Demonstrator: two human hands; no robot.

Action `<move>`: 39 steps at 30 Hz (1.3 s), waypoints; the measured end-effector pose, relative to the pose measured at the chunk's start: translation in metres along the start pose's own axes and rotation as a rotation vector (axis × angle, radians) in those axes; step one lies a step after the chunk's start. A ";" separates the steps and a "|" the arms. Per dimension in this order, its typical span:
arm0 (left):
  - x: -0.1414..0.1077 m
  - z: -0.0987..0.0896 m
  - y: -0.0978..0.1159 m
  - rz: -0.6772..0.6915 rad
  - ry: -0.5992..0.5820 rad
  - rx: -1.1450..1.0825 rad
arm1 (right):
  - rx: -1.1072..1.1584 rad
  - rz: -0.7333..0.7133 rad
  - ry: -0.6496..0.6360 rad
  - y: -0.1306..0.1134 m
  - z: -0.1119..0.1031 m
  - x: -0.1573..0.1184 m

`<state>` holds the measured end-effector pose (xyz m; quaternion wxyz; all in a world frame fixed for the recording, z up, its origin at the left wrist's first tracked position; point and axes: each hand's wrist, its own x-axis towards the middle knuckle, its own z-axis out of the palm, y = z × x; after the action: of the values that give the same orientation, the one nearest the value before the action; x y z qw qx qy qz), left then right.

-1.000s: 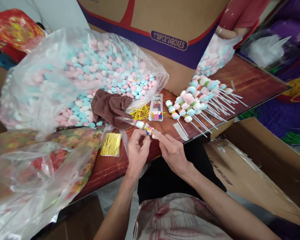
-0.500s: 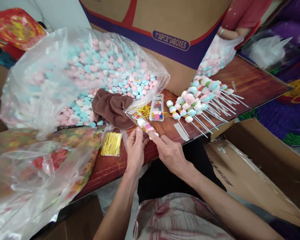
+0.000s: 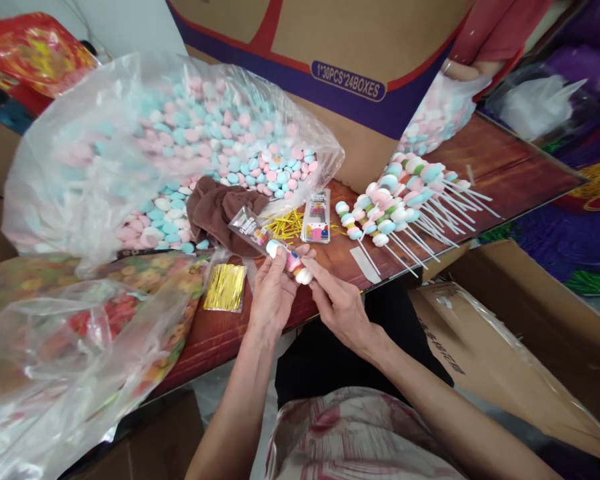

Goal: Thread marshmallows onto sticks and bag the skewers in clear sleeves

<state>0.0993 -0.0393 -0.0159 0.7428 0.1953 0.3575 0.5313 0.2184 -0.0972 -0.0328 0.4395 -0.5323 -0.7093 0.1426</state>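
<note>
A marshmallow skewer [image 3: 294, 262] in pink, white and orange lies partly inside a clear printed bag [image 3: 249, 227], whose far end points up and left. My left hand [image 3: 271, 291] is closed around it, thumb on top. At the skewer's near end, the fingers of my right hand [image 3: 341, 305] pinch beside the last white piece; the stick is hidden. Gold twist ties [image 3: 285, 225] and a stack of printed bags [image 3: 317, 220] lie just beyond. A brown cloth [image 3: 220, 213] is left of them, and a packet of gold ties [image 3: 225, 288] lies by my left wrist.
Several finished marshmallow skewers [image 3: 395, 197] are piled at right, sticks toward me. A large clear sack of pastel marshmallows [image 3: 180, 133] covers the back left. Behind stands a big carton [image 3: 360, 40]. Another person's arm [image 3: 465, 70] shows at the far right. An open carton [image 3: 480, 333] sits below the table edge.
The skewer and its bag have turned and tilted in my hands, so the bag's printed end shows more. My right fingers have shifted to the skewer's near end. The view moved slightly.
</note>
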 end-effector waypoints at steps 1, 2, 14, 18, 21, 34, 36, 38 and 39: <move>0.000 0.000 0.000 -0.002 -0.007 -0.002 | -0.007 0.010 -0.022 0.000 0.001 -0.001; 0.000 0.001 0.000 -0.002 -0.012 -0.001 | -0.026 0.027 -0.048 0.000 0.002 -0.002; -0.002 0.001 -0.009 -0.085 -0.034 0.009 | 0.017 0.070 -0.235 0.002 -0.003 0.007; 0.000 0.000 -0.005 -0.124 -0.044 -0.055 | 0.270 0.179 -0.117 0.001 -0.004 0.007; 0.002 0.003 -0.002 -0.112 -0.064 -0.063 | 0.355 0.334 -0.035 -0.001 -0.002 0.003; 0.001 0.006 -0.008 -0.108 -0.049 -0.023 | 0.007 0.106 -0.106 -0.008 0.003 0.000; 0.001 0.005 -0.007 -0.144 -0.046 -0.010 | -0.087 0.109 -0.185 -0.006 0.003 0.000; 0.002 0.003 -0.006 -0.181 -0.056 0.008 | -0.103 0.125 -0.227 -0.004 0.002 0.002; 0.002 0.002 -0.007 -0.198 -0.066 0.016 | -0.078 0.136 -0.225 -0.004 0.001 0.004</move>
<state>0.1059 -0.0397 -0.0194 0.8015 0.1820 0.3547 0.4456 0.2149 -0.0954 -0.0286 0.3254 -0.5764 -0.7216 0.2031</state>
